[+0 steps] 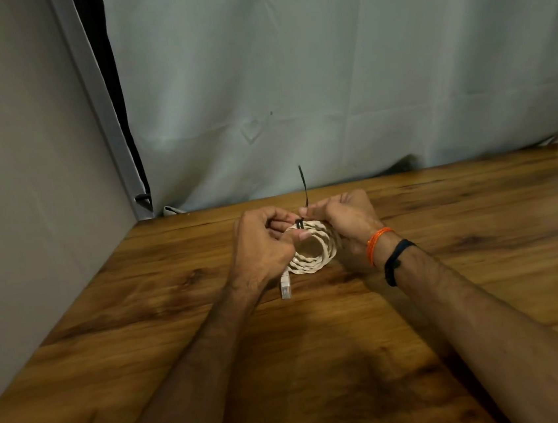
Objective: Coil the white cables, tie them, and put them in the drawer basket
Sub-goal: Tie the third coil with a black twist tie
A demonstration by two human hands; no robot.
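Two bare arms reach out over a brown wooden table (321,362), coming in from the near edge. The right wrist wears an orange thread band (377,244) and a dark band (396,261).

A bit farther out, near the middle of the table, sits the white cable (315,257). It is already wound into a small round coil. One end with a clear plug (285,286) sticks out of the coil toward the near edge and lies on the wood.

The left hand (262,244) is curled around the left side of the coil and holds it, with the thumb laid across the top. The right hand (344,220) is on the other side, and its fingers pinch a thin black cable tie (304,191). The tie goes around the far part of the coil, and its long tail points straight up.

So the coiling looks done, and the tying is the step going on now. I think the next move is to pull the tail until the tie is snug, while the left hand keeps the loops from springing apart. After that the bundle has to go in the drawer basket, which I cannot see here.

Behind the far edge of the table hangs a pale grey-blue curtain (343,84). A grey wall panel (25,169) stands along the left edge.
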